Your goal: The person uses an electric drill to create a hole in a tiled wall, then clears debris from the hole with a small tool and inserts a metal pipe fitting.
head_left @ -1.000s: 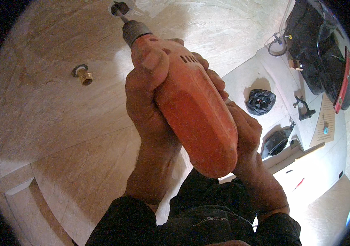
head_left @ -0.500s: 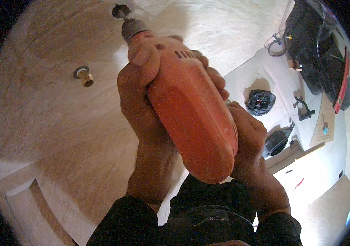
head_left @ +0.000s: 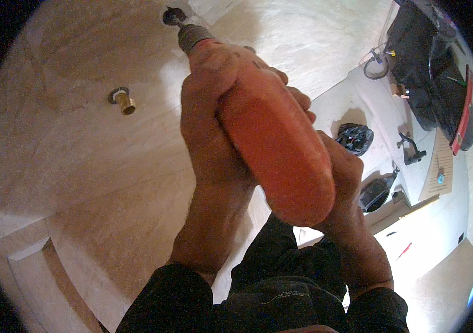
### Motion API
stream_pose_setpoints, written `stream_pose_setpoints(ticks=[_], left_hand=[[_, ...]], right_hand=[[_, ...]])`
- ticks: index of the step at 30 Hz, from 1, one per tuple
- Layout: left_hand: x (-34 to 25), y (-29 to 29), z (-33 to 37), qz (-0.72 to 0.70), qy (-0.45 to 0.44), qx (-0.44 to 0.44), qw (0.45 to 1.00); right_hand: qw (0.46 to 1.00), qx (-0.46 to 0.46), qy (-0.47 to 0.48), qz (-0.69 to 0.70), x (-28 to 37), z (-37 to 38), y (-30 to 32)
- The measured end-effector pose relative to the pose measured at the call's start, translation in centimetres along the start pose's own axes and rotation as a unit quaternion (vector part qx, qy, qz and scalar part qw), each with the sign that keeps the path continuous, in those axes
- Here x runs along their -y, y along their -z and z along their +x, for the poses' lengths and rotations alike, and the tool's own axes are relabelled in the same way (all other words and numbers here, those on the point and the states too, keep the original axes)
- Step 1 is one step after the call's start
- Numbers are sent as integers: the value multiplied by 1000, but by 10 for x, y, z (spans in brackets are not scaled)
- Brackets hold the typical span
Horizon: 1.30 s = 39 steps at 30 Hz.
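Note:
An orange power drill slants up and away from me, its grey chuck at the far end. The bit reaches into a dark round hole in the beige marbled wall; its tip is hidden there. My left hand is wrapped round the front of the drill's body, thumb on the near side, fingertips on the other. My right hand grips the drill lower down, behind its rear end, so most of its fingers are hidden. A brass pipe fitting sticks out of the wall to the left.
A recessed niche is in the wall at lower left. To the right lie a crumpled black plastic bag, a dark pouch, a black bracket-like part, a large black bag and a red level-like bar.
The drill and both hands appear shifted a little rightward in the picture, the drill's rear end higher. The hole and brass fitting also sit farther right. Both hands keep their grip.

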<state>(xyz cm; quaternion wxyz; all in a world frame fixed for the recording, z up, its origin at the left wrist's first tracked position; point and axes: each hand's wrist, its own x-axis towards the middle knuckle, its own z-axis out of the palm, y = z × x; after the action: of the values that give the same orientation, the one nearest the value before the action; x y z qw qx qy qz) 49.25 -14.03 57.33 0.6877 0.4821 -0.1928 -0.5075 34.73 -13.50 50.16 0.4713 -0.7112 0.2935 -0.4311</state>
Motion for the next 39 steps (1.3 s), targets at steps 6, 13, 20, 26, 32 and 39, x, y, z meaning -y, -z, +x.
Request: stream_pose_setpoints(ticks=[6, 13, 20, 26, 32, 39], left_hand=[[0, 11, -5, -46, 10, -11, 999], [-9, 60, 15, -135, 83, 251, 955], [-13, 58, 14, -131, 109, 277, 946], [-2, 42, -3, -159, 70, 224, 959], [0, 14, -10, -92, 43, 8, 995], [2, 37, -7, -171, 94, 216, 957]], right_hand=[[1000, -22, -15, 9, 8, -4, -4], [999, -22, 33, -29, 7, 0, -5], [998, -6, 47, -33, 6, -2, -2], [999, -30, 35, -19, 5, -7, -8], [999, -28, 18, -3, 1, -11, -8], [999, -38, 17, 18, -1, -10, -8]])
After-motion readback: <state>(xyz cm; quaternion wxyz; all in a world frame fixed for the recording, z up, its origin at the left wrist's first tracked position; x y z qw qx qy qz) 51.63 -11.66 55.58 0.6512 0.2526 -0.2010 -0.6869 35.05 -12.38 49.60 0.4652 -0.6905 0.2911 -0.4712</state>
